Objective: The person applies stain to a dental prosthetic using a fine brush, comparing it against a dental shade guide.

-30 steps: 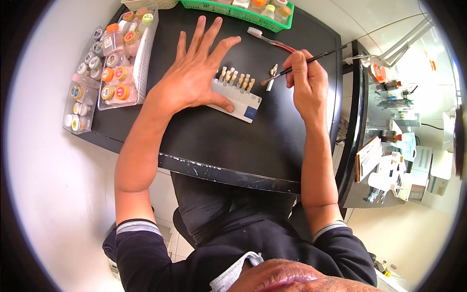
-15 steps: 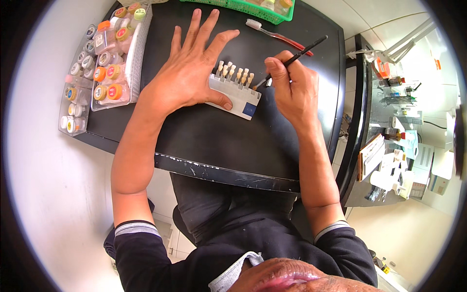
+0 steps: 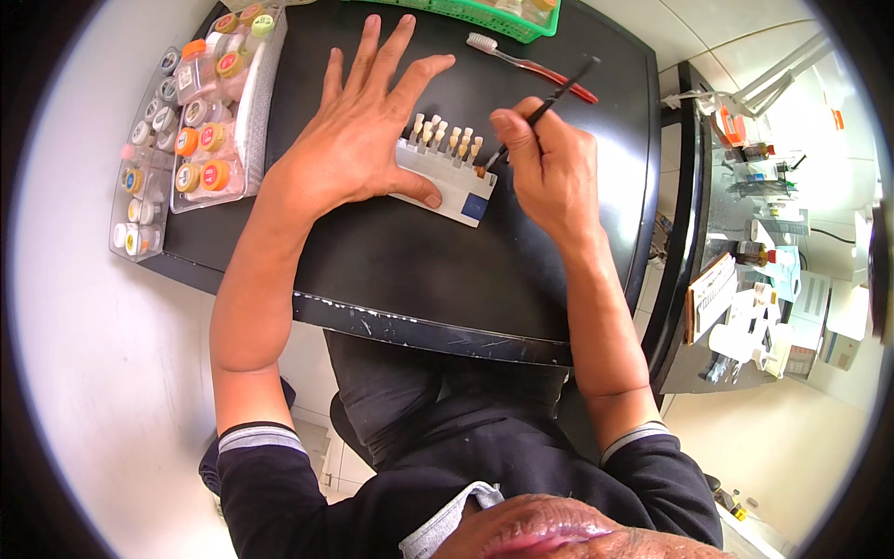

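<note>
A pale grey tooth shade guide (image 3: pixel 447 193) with a blue patch lies on the black table. Small tooth-shaped tabs (image 3: pixel 454 142) stand along its far edge. My left hand (image 3: pixel 346 144) is spread over the guide's left end, which it hides. Its thumb rests on the guide's near part, and the other fingers reach out straight. In my right hand (image 3: pixel 562 177), a slim black brush (image 3: pixel 564 87) is pinched between thumb and fingers. Its brown tip touches or nearly touches the guide's far right corner.
A red-handled toothbrush (image 3: pixel 535 68) lies beyond my right hand. At the back is a green basket (image 3: pixel 521 33) holding bottles. On the left, a white basket (image 3: pixel 253 140) and a clear box (image 3: pixel 168 219) hold several capped jars. The table's chipped front edge (image 3: pixel 400 331) runs before my lap.
My right hand has shifted slightly left, bringing the brush tip closer in at the guide's right end. The brush's upper end swung left. My left hand has kept its place.
</note>
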`<state>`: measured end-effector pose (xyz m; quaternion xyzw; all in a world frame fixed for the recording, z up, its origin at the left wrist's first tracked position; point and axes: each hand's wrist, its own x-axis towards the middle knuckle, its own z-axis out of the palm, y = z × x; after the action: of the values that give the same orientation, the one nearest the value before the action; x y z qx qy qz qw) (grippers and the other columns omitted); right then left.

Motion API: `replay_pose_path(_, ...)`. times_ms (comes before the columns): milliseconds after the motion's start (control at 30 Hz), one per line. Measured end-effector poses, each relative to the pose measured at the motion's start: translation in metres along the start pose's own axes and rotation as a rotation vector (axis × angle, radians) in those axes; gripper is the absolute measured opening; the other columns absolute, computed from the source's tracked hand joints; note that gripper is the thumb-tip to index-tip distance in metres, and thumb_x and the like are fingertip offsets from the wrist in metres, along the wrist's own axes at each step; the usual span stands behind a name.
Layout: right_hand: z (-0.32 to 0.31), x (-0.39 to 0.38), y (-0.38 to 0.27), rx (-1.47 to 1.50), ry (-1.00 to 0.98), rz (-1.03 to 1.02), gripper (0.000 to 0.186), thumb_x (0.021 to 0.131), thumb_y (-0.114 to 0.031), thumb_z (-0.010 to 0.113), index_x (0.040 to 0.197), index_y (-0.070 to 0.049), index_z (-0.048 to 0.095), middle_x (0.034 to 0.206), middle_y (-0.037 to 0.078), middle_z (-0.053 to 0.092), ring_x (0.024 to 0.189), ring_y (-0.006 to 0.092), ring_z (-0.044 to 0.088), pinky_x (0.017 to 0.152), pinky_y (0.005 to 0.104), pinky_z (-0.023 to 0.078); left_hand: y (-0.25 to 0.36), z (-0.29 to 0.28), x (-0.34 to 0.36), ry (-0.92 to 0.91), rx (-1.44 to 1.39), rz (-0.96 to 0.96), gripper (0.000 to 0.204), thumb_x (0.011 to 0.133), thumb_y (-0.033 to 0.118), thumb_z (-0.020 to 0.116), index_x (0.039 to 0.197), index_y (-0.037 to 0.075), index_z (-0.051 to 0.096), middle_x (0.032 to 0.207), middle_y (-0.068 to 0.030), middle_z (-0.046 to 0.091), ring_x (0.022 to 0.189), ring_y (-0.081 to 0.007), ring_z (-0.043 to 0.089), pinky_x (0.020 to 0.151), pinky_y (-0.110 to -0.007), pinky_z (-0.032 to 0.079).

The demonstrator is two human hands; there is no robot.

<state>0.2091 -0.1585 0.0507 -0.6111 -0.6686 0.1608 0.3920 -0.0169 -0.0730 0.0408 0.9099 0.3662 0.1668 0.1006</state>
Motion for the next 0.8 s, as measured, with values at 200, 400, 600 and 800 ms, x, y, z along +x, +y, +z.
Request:
replay_pose_path(200,0.001,0.000,0.005,0.015,0.043,-0.026,0.028,0.107,-0.027,0.071,0.094,-0.003,0.073,0.068,0.016,0.067,0.058,0.0337,0.065,0.055,0.0401,0.048,0.001,-0.001,0.000,0.002,0.000,0.006,0.138,0.051,0.041,0.105,0.167,0.023,0.033,0.181,-0.0193,0.015,0.167,-0.0498,0.004,0.132,-0.071,0.014)
replay_pose_path(400,-0.001,0.000,0.002,-0.032,0.032,-0.016,0.027,0.108,-0.026,0.070,0.095,-0.002,0.074,0.067,0.017,0.066,0.057,0.0340,0.065,0.055,0.0409,0.048,0.001,-0.001,0.000,0.003,0.000,0.003,0.137,0.051,0.040,0.105,0.167,0.023,0.034,0.180,-0.0195,0.015,0.167,-0.0495,0.004,0.132,-0.071,0.014)
replay_pose_path(600,0.002,0.001,0.005,0.021,0.087,-0.041,0.030,0.108,-0.028,0.071,0.094,-0.001,0.073,0.065,0.016,0.063,0.055,0.0321,0.062,0.054,0.0401,0.047,0.001,-0.001,0.000,0.009,-0.001,0.006,0.136,0.052,0.040,0.105,0.167,0.023,0.034,0.181,-0.0194,0.015,0.167,-0.0493,0.004,0.132,-0.071,0.014)
replay_pose_path(800,-0.011,0.005,0.019,0.067,0.303,-0.025,0.026,0.109,-0.021,0.069,0.095,0.001,0.071,0.076,0.012,0.067,0.065,0.0212,0.063,0.060,0.0355,0.045,0.001,-0.002,-0.001,0.008,-0.002,-0.002,0.136,0.052,0.042,0.105,0.167,0.023,0.034,0.181,-0.0191,0.014,0.167,-0.0491,0.004,0.132,-0.071,0.015)
